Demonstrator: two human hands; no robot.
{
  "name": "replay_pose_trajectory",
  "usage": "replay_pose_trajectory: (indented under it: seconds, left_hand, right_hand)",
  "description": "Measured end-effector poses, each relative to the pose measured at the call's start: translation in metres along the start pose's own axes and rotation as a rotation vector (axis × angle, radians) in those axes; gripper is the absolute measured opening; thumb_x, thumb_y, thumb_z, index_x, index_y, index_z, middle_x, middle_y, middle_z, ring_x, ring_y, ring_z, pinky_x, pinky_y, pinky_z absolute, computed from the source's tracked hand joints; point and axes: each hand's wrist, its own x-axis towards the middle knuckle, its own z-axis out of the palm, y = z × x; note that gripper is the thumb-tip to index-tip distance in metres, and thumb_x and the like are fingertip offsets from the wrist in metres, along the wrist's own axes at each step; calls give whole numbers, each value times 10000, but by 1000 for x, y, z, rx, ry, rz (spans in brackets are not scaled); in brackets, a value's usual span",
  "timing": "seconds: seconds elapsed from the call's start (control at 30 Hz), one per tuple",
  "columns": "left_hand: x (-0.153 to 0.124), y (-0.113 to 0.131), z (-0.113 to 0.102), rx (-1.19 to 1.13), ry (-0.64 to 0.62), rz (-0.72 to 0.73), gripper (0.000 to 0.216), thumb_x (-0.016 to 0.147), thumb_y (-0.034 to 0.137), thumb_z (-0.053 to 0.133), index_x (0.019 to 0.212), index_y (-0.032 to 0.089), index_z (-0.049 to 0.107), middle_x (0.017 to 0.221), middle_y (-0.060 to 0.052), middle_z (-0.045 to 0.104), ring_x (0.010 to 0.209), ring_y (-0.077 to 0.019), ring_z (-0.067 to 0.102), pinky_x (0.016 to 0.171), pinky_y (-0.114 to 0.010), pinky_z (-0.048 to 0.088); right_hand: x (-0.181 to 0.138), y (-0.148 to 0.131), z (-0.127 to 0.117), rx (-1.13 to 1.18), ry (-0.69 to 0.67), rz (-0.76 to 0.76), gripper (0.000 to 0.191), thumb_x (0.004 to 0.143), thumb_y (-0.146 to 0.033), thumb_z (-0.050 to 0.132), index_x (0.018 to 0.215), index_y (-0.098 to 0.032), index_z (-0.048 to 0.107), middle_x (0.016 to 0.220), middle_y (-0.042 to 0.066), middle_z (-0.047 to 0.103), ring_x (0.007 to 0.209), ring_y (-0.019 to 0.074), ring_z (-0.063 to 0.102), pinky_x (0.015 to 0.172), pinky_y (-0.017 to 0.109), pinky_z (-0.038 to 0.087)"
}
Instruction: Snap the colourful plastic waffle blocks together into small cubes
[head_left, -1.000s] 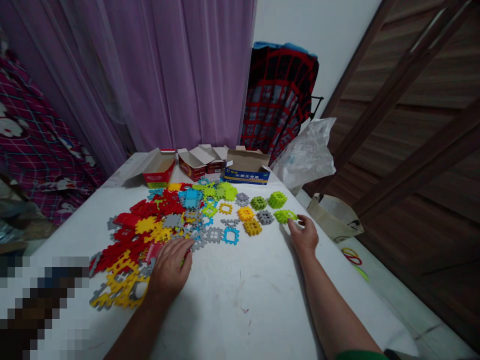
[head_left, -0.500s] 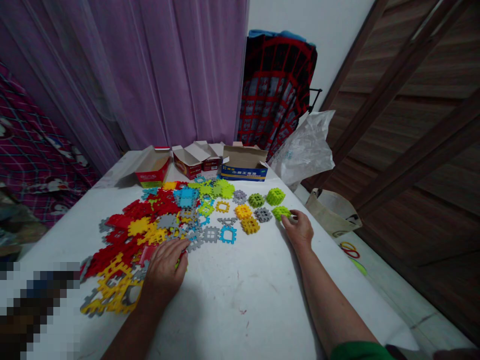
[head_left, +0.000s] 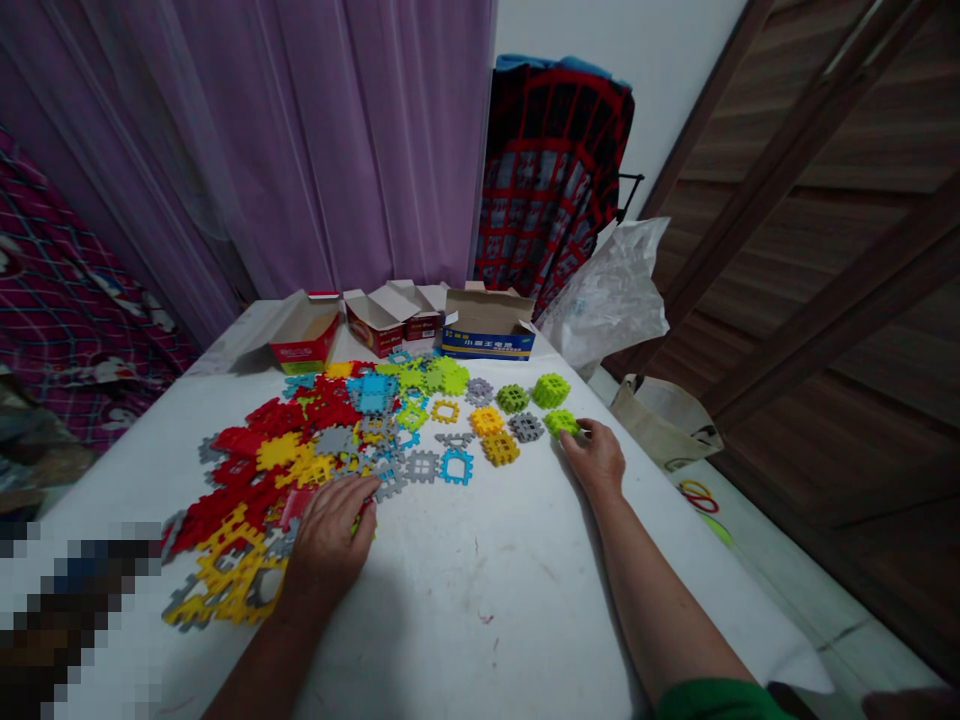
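My right hand (head_left: pixel 596 462) has its thumb and fingers closed at the right edge of a lime-green interlocking block (head_left: pixel 559 423), low over the white table. Another lime-green stack (head_left: pixel 551 390) sits just behind it. To the left are an olive-green stack (head_left: pixel 513 399), a grey stack (head_left: pixel 526 427), a yellow stack (head_left: pixel 487 421) and a mustard stack (head_left: pixel 500 449). My left hand (head_left: pixel 334 525) lies open, its fingers stretched over the near right side of a pile of loose toothed plastic pieces (head_left: pixel 277 455). A bit of green shows beside its thumb; what is under the palm is hidden.
Open red cartons (head_left: pixel 304 352) and a blue battery box (head_left: pixel 487 343) line the back of the table (head_left: pixel 480 600). Beyond the right edge are a clear plastic bag (head_left: pixel 611 295), a beige bag (head_left: pixel 666 420) and colored rings (head_left: pixel 698 497) on the floor. A purple curtain hangs behind.
Almost nothing differs. The lime-green block at my right hand has shifted very slightly; my left hand stays over the pile.
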Motion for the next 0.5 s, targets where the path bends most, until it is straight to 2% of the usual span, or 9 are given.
replay_pose_trajectory:
  seconds: [0.5]
  left_hand:
    - [3, 4, -3, 12, 25, 6, 291, 952, 273, 449, 1125, 190, 668, 1066, -71, 759, 1034, -247, 670, 986, -438, 501]
  right_hand:
    - [-1, -5, -4, -38, -44, 23, 498, 706, -491, 553, 1059, -159, 669, 1066, 123, 672, 962, 266, 605, 855, 380, 457]
